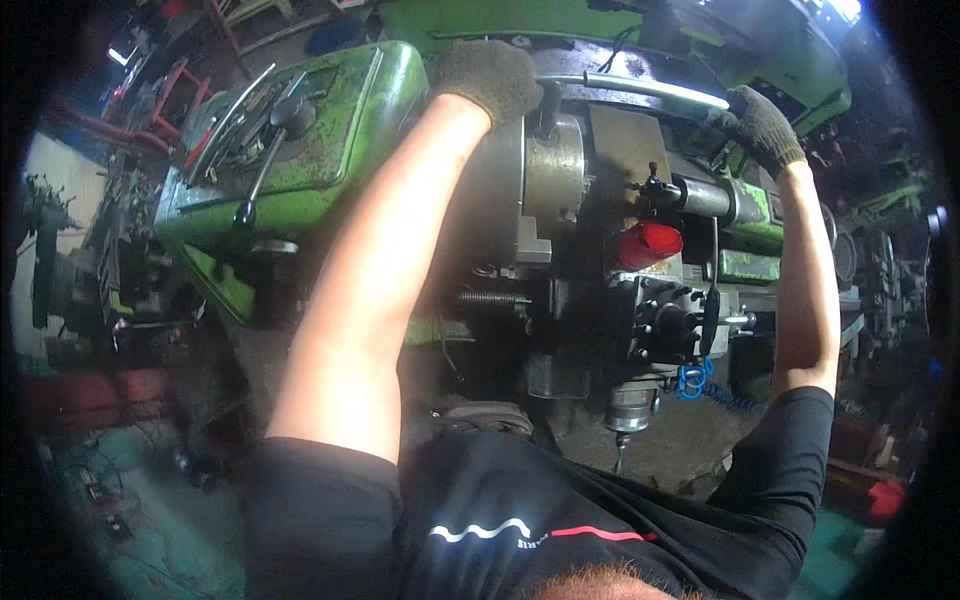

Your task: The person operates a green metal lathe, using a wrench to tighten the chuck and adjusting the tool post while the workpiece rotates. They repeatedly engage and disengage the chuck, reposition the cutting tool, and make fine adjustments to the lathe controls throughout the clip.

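Both my arms reach far out over a green metal lathe, in dark knitted gloves. My right hand [765, 130] is closed round the right end of a long, shiny metal bar [655, 88]. The bar runs left above the lathe chuck [555, 165], toward my left hand [490, 78]. My left hand is at the chuck's far upper side, back of the glove toward me. Its fingers are hidden, so I cannot tell whether it grips the bar's left end or rests on the machine.
The green headstock [340, 130] with a lever [265, 170] stands at left. Right of the chuck are a red cup-shaped thing [650, 243], the tool post [665, 320] and the tailstock quill [705, 197]. A blue coiled hose [693, 380] hangs nearer me.
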`<state>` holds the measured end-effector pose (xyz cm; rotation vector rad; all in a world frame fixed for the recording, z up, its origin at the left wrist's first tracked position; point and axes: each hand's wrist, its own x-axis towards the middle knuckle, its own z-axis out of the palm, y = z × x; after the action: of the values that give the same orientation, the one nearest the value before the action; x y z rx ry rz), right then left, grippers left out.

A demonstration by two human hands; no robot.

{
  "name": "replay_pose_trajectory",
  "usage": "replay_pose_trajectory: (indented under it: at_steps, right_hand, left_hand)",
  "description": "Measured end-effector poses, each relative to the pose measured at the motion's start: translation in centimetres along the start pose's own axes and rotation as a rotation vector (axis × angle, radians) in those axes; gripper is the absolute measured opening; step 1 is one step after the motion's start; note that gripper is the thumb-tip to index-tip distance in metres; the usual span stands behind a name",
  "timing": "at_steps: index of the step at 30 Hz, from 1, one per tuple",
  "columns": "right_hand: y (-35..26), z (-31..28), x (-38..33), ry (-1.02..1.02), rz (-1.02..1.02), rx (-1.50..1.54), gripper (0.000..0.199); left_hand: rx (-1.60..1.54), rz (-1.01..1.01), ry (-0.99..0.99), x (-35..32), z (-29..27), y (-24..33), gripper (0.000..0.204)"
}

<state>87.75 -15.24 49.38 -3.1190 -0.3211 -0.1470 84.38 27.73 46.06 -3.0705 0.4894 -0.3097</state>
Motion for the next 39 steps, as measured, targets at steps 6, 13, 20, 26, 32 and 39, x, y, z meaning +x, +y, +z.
replay_pose_trajectory:
  at_steps: [6,13,20,26,32,39]
  right_hand:
    - [-1.7,-0.5,0.9,-0.037,0.023,-0.044,0.074]
    - [0.4,0.9,1.4,0.055,0.071,-0.053,0.064]
    - [-0.3,2.4,2.3,-0.069,0.039,-0.105,0.042]
    - [1.3,3.0,2.8,0.315,0.006,-0.209,0.033]
    - [-1.7,-1.8,-3.2,0.411,-0.068,-0.252,0.024]
    - [-13.9,-4.3,-19.2,0.401,0.062,-0.147,0.023]
  left_hand:
    - [-0.041,-0.001,0.021,-0.1,0.4,-0.8,0.045]
    - [-0.079,0.005,-0.002,0.1,-0.6,-0.1,0.047]
    - [-0.028,-0.063,-0.06,-0.1,-1.0,0.9,0.048]
    - [-0.058,-0.056,-0.123,1.0,-2.6,0.9,0.045]
    - [-0.261,0.223,0.041,0.1,-3.6,-1.1,0.053]
    - [-0.164,0.29,0.102,2.4,-0.1,0.5,0.026]
